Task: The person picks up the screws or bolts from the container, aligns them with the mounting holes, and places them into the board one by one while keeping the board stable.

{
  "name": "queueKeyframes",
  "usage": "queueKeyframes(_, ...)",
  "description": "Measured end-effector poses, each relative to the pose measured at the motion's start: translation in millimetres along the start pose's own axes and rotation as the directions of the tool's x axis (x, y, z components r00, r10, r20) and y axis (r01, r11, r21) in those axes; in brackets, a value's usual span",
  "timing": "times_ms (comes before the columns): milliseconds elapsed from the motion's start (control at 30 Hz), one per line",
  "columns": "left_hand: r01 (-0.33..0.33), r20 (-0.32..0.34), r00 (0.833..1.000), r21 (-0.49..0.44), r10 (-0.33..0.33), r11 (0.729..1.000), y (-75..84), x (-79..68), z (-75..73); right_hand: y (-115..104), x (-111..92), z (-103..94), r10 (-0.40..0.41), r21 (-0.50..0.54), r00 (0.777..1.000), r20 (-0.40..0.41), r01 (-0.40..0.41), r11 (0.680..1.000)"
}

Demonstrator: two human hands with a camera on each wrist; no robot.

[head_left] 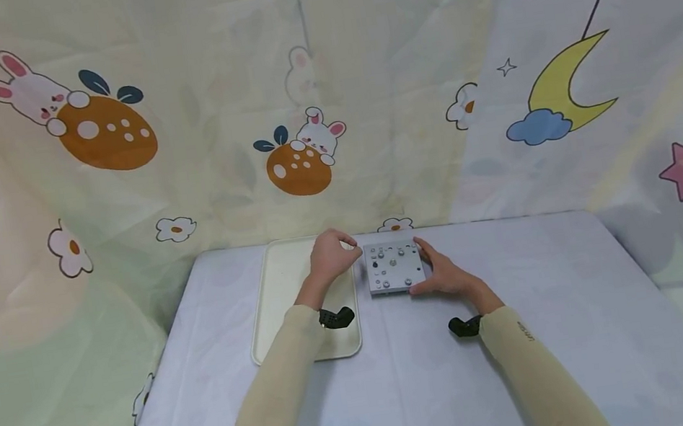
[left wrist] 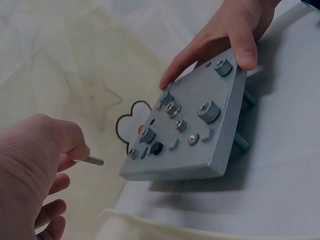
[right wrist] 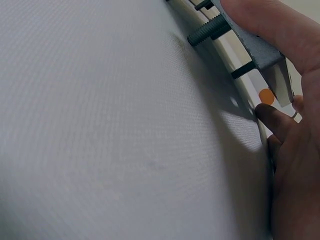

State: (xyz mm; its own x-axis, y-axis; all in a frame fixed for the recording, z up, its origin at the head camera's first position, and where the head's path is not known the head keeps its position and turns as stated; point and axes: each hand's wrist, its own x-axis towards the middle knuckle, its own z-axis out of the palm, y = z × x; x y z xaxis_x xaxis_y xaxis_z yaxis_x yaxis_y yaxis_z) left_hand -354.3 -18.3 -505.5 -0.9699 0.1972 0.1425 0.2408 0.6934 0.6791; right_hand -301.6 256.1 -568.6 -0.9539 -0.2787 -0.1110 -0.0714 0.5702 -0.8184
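My left hand (head_left: 330, 258) is raised over the upper right part of the tray and pinches a small threaded screw (left wrist: 94, 160) between thumb and fingers. The screw's shank sticks out toward the plate; its other end is hidden in the fingers. My right hand (head_left: 451, 276) grips a grey metal plate (head_left: 396, 274) by its right side, with the thumb at the near corner. On the plate's face sit several bolts and screws of different sizes, among them a large socket-head bolt (left wrist: 208, 112) and a black one (left wrist: 156, 148). Threaded shanks (right wrist: 207, 31) protrude below the plate.
A cream tray (head_left: 282, 301) lies on the left of the white-covered table (head_left: 406, 393), partly under my left forearm. Behind the table hangs a printed cloth (head_left: 203, 116) with rabbits and oranges. Black wrist cameras (head_left: 336, 318) are on both wrists.
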Motion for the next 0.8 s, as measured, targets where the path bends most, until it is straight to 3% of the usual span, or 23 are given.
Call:
queueKeyframes(533, 0.021, 0.081, 0.997, 0.002, -0.021, 1.0, 31.4, 14.0, 17.4, -3, -2, -1.6, -0.003, 0.002, 1.0, 0.005, 0.003, 1.0)
queueKeyframes(800, -0.019, 0.127, 0.992, 0.03, 0.015, 0.999, 40.5, 17.9, 21.7, -1, -1, -0.3, -0.013, 0.011, 1.0, 0.0, 0.013, 1.0)
